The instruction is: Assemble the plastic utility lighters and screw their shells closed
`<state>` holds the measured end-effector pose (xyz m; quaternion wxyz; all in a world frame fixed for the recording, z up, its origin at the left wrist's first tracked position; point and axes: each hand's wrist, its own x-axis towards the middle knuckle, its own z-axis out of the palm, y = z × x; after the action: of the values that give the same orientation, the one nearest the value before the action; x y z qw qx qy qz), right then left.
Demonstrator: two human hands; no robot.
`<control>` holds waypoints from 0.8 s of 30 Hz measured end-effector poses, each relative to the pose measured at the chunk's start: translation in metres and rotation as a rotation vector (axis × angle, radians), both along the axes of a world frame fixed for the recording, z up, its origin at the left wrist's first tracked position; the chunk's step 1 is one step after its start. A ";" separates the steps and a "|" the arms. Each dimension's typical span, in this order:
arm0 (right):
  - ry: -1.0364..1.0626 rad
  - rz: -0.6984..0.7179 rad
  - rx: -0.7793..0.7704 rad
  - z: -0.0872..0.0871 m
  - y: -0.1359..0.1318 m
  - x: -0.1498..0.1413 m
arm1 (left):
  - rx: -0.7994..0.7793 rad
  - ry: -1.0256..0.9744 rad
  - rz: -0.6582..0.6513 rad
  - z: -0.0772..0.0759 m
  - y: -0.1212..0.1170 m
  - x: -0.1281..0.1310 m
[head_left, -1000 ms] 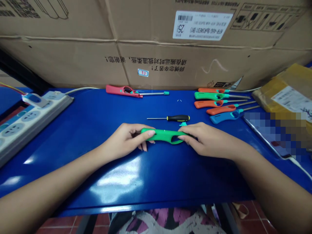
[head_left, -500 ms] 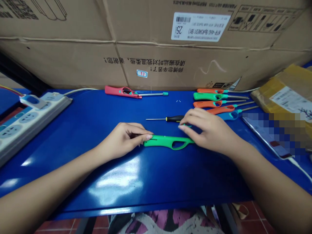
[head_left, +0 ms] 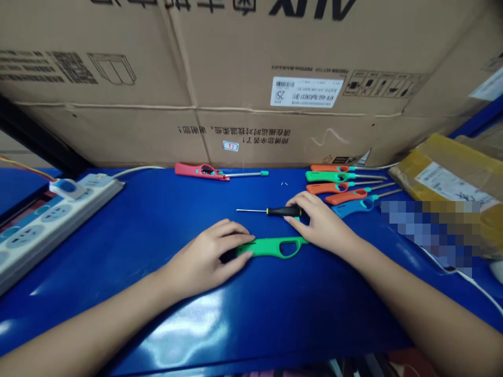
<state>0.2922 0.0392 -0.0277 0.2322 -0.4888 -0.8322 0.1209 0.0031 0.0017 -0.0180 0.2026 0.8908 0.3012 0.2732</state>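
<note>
A green long-nosed lighter [head_left: 271, 247] lies crosswise on the blue table, its finger loop toward the right. The thumb and fingers of my left hand [head_left: 218, 254] hold its left end. My right hand [head_left: 320, 220] is closed around the handle end of a black screwdriver [head_left: 280, 211], which lies just behind the lighter with its thin blade pointing left. That hand also covers the lighter's right end. A small teal bit shows under the right fingers; I cannot tell what it belongs to.
A red lighter [head_left: 200, 171] with an opening in its body lies at the back. Several orange, green and blue lighters [head_left: 348, 198] lie at the back right, near a taped carton [head_left: 444, 183]. A power strip [head_left: 51, 220] runs along the left. A large cardboard box [head_left: 236, 84] stands behind.
My right fingers have come onto the screwdriver handle. My left grip on the green lighter has shifted, fingers now spread along its upper and lower edges. The camera view has tilted up.
</note>
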 end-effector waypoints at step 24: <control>0.300 -0.331 0.474 0.034 0.006 0.021 | 0.013 0.086 0.052 -0.005 -0.005 -0.002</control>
<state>0.3133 0.0451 0.0059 0.4762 -0.5266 -0.7028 -0.0451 0.0014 -0.0036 -0.0235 0.1764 0.8949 0.3310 0.2417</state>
